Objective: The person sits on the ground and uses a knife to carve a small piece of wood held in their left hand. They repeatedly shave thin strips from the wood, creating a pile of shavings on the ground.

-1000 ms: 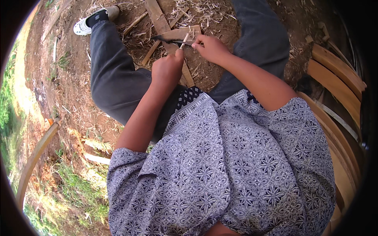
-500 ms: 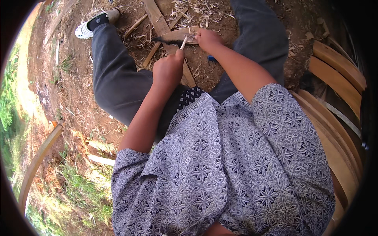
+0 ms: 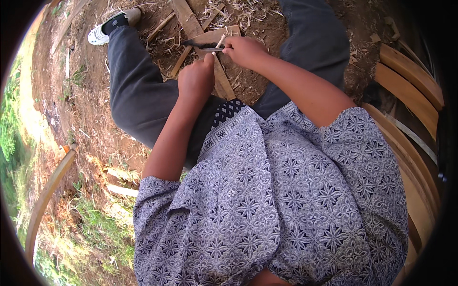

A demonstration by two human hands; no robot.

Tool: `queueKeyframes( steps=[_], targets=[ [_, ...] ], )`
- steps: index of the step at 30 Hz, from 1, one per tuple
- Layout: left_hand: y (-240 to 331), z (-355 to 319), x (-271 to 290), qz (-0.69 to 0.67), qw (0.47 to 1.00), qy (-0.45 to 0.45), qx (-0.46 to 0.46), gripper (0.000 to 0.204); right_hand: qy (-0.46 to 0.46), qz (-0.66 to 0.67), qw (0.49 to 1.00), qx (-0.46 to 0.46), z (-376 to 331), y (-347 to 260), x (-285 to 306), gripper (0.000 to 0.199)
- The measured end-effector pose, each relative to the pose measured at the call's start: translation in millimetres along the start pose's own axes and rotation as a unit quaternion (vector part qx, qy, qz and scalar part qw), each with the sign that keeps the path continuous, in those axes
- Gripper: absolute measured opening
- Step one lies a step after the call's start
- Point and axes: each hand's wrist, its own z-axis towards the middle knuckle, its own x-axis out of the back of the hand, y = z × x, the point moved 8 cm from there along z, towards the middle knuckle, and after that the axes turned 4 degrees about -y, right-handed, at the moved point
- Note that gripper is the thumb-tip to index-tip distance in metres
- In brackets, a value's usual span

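My left hand (image 3: 196, 78), a closed fist, grips a thin pale wooden stick (image 3: 221, 41) that slants up and away from the thumb. In my right hand (image 3: 245, 50) is a knife; its narrow grey blade (image 3: 211, 49) points left and crosses the stick close to my left thumb. The knife's handle is hidden inside the fingers. Just beyond the hands a flat board (image 3: 214, 35) lies across a longer plank (image 3: 187, 18) on the ground. A dark, stringy strip (image 3: 190, 43) shows beside the blade; its kind is unclear.
Pale wood shavings (image 3: 248, 12) litter the brown soil between my spread legs. Curved wooden pieces (image 3: 410, 90) are stacked close on my right. Another curved wooden piece (image 3: 47, 190) stands at the far left, near grass.
My right hand has come slightly nearer, and the blade now shows across the stick. My left hand has shifted a little left, and the stick's near end has moved with it.
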Motion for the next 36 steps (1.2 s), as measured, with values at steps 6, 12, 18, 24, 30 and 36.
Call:
queueKeyframes(
  steps=[6,12,18,24,30,36],
  targets=[
    [8.7,-1.7,-3.1,-0.030,0.999,0.015,-0.022,0.006,0.059,-0.054,0.992,-0.096,41.1,43.0,-9.1,0.024],
    [1.7,-0.8,3.7,-0.018,1.000,0.004,0.012,0.006,0.080,0.038,0.995,-0.051,30.1,67.7,5.8,0.026],
    [-0.7,-1.3,3.0,-0.024,1.000,-0.001,0.012,0.006,0.005,0.042,0.998,0.041,-1.3,20.9,0.1,0.026],
    [3.5,0.3,2.0,-0.008,1.000,0.003,0.002,0.005,0.017,-0.001,1.000,-0.011,14.2,19.7,-3.0,0.025],
    [4.1,-1.8,4.2,-0.023,1.000,0.008,0.007,0.006,0.045,-0.100,0.988,-0.112,54.3,48.9,-14.0,0.028],
    [-11.7,-2.6,7.2,-0.086,0.995,0.039,0.032,0.013,0.042,-0.005,0.998,-0.040,27.8,51.4,1.8,0.023]
  ],
)
